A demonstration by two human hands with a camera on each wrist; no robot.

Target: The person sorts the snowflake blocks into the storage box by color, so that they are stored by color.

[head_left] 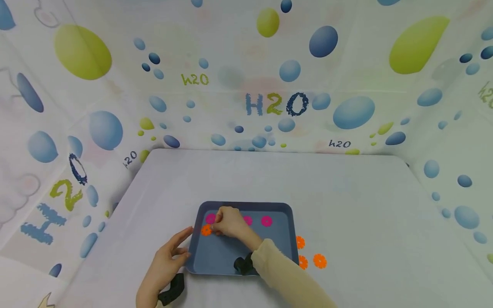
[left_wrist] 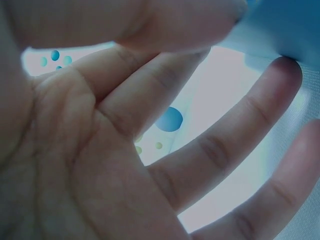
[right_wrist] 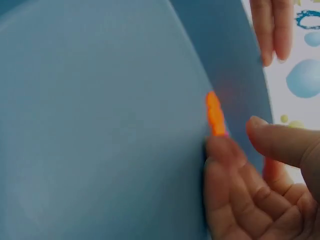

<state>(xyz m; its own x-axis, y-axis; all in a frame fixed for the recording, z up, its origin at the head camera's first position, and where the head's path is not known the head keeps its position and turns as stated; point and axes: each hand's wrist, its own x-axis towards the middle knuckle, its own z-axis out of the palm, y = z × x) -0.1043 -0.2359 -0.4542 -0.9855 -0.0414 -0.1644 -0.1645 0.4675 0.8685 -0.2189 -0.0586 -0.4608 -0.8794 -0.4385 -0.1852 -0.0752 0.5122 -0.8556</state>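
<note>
In the head view, my right hand reaches over the grey-blue tray. Its fingertips are right at the edge of an orange scalloped disc lying near the tray's left wall. The right wrist view has that orange disc edge-on beyond the fingers, with the thumb standing apart from them. Pink discs lie in a row along the tray's far side, partly covered by this hand. My left hand is at the tray's left edge, fingers spread; one fingertip meets the tray.
Outside the tray's right wall lie loose orange discs, one partly behind the tray rim. A white cloth covers the table. Behind and beside it hangs a printed curtain with blue and green spots.
</note>
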